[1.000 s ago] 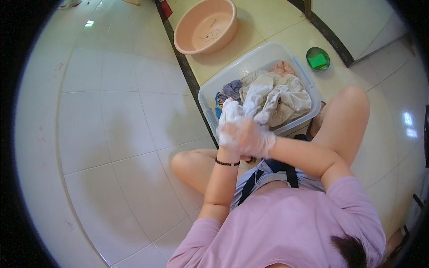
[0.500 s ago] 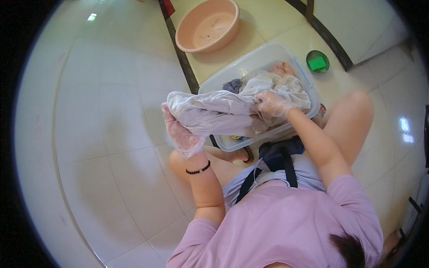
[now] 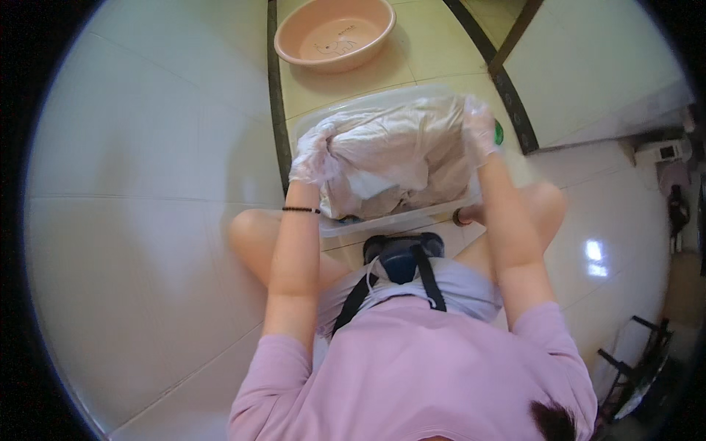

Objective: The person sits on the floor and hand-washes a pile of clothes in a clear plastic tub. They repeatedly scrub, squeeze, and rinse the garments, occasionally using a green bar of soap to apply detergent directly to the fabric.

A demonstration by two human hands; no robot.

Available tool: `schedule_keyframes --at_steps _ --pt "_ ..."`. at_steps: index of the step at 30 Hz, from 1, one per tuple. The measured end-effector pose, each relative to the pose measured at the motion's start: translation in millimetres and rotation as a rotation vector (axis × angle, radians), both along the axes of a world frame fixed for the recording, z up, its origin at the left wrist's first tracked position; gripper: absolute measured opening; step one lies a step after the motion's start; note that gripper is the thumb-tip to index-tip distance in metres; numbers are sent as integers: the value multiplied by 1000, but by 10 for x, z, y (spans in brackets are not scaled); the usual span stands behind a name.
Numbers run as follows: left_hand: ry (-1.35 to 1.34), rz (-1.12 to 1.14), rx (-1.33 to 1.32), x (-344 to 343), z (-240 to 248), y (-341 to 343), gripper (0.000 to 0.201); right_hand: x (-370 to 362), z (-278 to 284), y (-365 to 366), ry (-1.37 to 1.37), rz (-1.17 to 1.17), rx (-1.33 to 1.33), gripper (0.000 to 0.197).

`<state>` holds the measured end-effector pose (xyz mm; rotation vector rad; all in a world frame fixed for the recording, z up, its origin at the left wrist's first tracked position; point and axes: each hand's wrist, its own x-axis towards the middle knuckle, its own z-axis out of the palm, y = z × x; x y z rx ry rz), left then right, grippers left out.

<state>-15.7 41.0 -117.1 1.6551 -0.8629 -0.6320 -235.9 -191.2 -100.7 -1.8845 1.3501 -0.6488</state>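
Note:
A wet-looking, off-white cloth (image 3: 408, 147) is stretched sideways over the clear plastic tub (image 3: 412, 223); I cannot tell which kind of garment it is, if any. Its left end is gripped in my left hand (image 3: 312, 156), which wears a thin see-through glove and has a dark bead bracelet at the wrist. Gloved the same way, my right hand (image 3: 479, 126) grips the other end above the tub's right side. The cloth hides most of what lies in the tub; a bit of dark fabric (image 3: 349, 219) shows at the front left.
Beyond the tub, a peach-coloured basin (image 3: 342, 62) with a line drawing inside stands on yellowish tiles. Something green (image 3: 499, 133) peeks out behind my right hand. A dark floor strip (image 3: 276, 110) runs along the left. At the lower right is a black-framed object (image 3: 636, 353).
My hands have moved apart, the right one outward, and the bunched cloth is now spread wide over the tub. My left hand has come from beside the tub to its left rim.

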Motion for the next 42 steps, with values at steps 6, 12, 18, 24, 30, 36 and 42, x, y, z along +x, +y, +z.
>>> schedule_keyframes --at_steps 6,12,18,24,30,36,42 --pt "286 363 67 -118 -1288 -772 52 302 -1142 -2 142 -3 -156 49" --pt "-491 -52 725 -407 -1742 -796 55 805 -1516 187 671 497 -219 52" --pt "-516 -126 611 -189 -2144 -1010 45 1112 -1963 -71 819 559 -10 38" --pt "-351 -215 756 -22 -2418 -1055 38 1314 -2091 -154 973 524 306 29" --pt "-191 -45 430 38 -2160 -1029 28 1285 -2001 -261 971 555 183 38" --pt "388 -169 446 -304 -1845 -814 38 822 -1451 28 1013 583 369 38" --pt "-164 -208 264 -235 -1585 -1207 35 543 -827 -114 481 148 410 32"
